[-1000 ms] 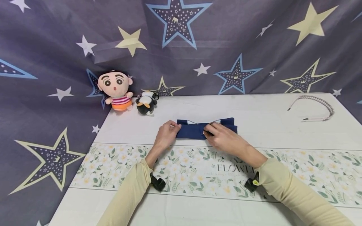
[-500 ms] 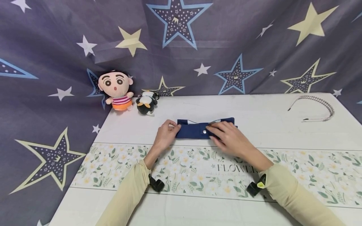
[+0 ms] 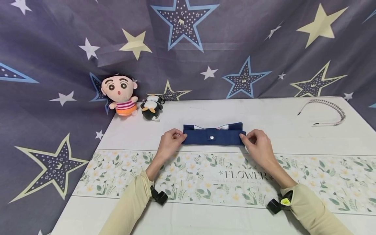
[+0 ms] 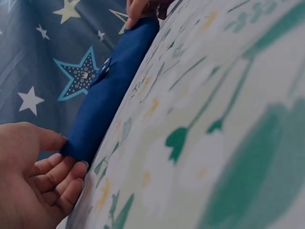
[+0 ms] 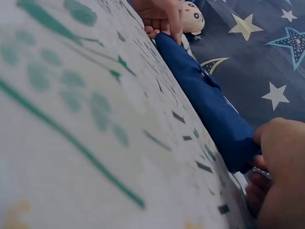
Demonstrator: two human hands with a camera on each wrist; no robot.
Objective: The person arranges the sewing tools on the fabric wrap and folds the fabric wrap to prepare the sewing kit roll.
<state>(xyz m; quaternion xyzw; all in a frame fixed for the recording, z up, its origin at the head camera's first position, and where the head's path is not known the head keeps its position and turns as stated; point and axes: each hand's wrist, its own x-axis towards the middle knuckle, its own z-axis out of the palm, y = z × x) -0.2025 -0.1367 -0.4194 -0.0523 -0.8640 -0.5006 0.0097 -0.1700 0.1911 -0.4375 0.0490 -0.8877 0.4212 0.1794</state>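
Note:
A navy folded cloth case lies long and flat on the white table covering, with a small tab and a silver snap button at the middle of its front. Behind the front fold, white inner patches show between raised navy corners. My left hand pinches its left end, thumb on top, as the left wrist view of the case shows too. At the opposite end my right hand pinches the right corner between thumb and fingers; in the right wrist view some of those fingers are hidden behind the case.
A plush doll in a striped shirt and a plush penguin sit at the back left. A beaded headband lies at the back right. A starry curtain hangs behind the table. A floral strip crosses the table covering.
My right hand has moved from the snap at the middle to the case's right end and now pinches it, uncovering the snap. The left hand stays at the left end.

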